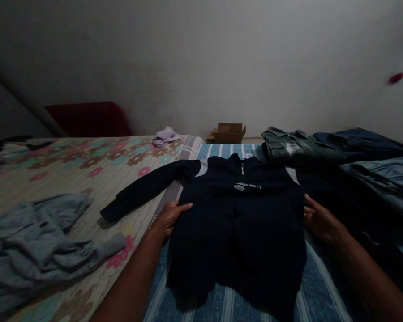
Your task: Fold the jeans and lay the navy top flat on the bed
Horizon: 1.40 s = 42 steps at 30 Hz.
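Observation:
A navy sweatshirt (235, 223) with a short front zip, white shoulder patches and small white lettering lies front up before me. One sleeve stretches out to the left over the flowered bedding; the other runs right, into dark cloth where its end is hard to make out. My left hand (171, 215) pinches the sweatshirt's left side edge, thumb on top and fingers underneath. At the opposite edge, my right hand (319, 217) grips the side in the same way, its fingers partly hidden. The lower hem hangs uneven over the blue striped cloth (228, 299).
A crumpled grey garment (43, 246) lies at left on the flowered bedding (121, 156). Folded green clothing (298, 145), dark blue jeans (366, 141) and light blue jeans (386, 179) are at right. An open cardboard box (229, 133) and a lilac cloth (165, 136) sit farther back.

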{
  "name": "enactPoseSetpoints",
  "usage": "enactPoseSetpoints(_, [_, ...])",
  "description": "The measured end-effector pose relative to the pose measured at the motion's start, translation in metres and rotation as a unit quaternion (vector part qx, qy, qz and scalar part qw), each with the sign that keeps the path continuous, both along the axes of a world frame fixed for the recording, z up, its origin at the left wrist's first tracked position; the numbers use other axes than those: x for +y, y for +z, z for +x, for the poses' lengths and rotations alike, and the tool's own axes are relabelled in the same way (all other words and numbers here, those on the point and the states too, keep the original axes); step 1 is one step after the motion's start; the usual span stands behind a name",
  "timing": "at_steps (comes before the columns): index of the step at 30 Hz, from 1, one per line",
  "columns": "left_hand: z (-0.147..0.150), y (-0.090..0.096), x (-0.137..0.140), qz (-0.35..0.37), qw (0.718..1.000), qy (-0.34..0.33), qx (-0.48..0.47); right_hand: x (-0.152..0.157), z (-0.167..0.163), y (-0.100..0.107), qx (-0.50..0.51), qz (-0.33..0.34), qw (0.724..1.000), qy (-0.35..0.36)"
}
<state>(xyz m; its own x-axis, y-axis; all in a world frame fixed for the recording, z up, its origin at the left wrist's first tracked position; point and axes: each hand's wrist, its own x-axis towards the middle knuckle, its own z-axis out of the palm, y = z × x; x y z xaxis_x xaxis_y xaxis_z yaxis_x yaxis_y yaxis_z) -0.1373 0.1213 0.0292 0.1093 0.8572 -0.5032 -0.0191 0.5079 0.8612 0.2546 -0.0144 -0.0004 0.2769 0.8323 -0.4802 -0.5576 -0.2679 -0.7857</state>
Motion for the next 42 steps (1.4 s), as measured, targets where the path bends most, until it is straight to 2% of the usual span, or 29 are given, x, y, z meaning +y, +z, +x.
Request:
enactPoseSetpoints(4, [0.001, 0.010, -0.027, -0.007, 1.000, -0.017, -0.016, -0.046, -0.046, 0.008, 0.092, -0.012, 0.994, 0.059])
enactPoseSetpoints(8, [-0.002, 0.014, -0.054, 0.007, 0.999, -0.019, -0.029, -0.078, -0.084, 0.011, 0.108, -0.023, 0.994, 0.016])
enactPoseSetpoints(12, [-0.003, 0.013, -0.068, 0.017, 0.999, -0.014, -0.038, -0.092, -0.104, 0.008, 0.115, -0.029, 0.993, 0.003])
enactPoseSetpoints(16, [-0.001, 0.014, -0.066, 0.054, 0.998, 0.030, -0.026, -0.093, -0.101, 0.015, 0.107, -0.029, 0.994, 0.011])
enactPoseSetpoints(19, [-0.003, 0.017, -0.060, 0.068, 0.994, 0.078, -0.034, -0.096, -0.082, 0.024, 0.071, -0.061, 0.995, -0.025])
enactPoseSetpoints(22, [-0.008, 0.018, -0.057, 0.040, 0.991, 0.123, -0.032, -0.101, -0.060, 0.027, 0.017, -0.089, 0.994, -0.061])
enactPoseSetpoints(25, [-0.011, 0.016, -0.063, 0.006, 0.988, 0.156, -0.012, -0.108, -0.051, 0.023, 0.006, -0.107, 0.993, -0.047])
enactPoseSetpoints(29, [-0.013, 0.015, -0.082, 0.021, 0.992, 0.124, -0.002, -0.118, -0.060, 0.018, -0.001, -0.131, 0.991, -0.025])
enactPoseSetpoints(32, [-0.016, 0.018, -0.097, 0.047, 0.995, 0.092, 0.015, -0.127, -0.070, 0.021, -0.012, -0.114, 0.993, -0.028])
enactPoseSetpoints(35, [-0.017, 0.021, -0.110, 0.048, 0.992, 0.106, 0.049, -0.136, -0.080, 0.026, -0.047, -0.075, 0.996, -0.029])
enactPoseSetpoints(38, [-0.016, 0.022, -0.122, 0.046, 0.989, 0.117, 0.077, -0.141, -0.092, 0.030, -0.095, -0.074, 0.992, -0.035])
enactPoseSetpoints(42, [-0.011, 0.019, -0.139, 0.066, 0.993, 0.096, 0.023, -0.141, -0.106, 0.031, -0.094, -0.104, 0.989, -0.046])
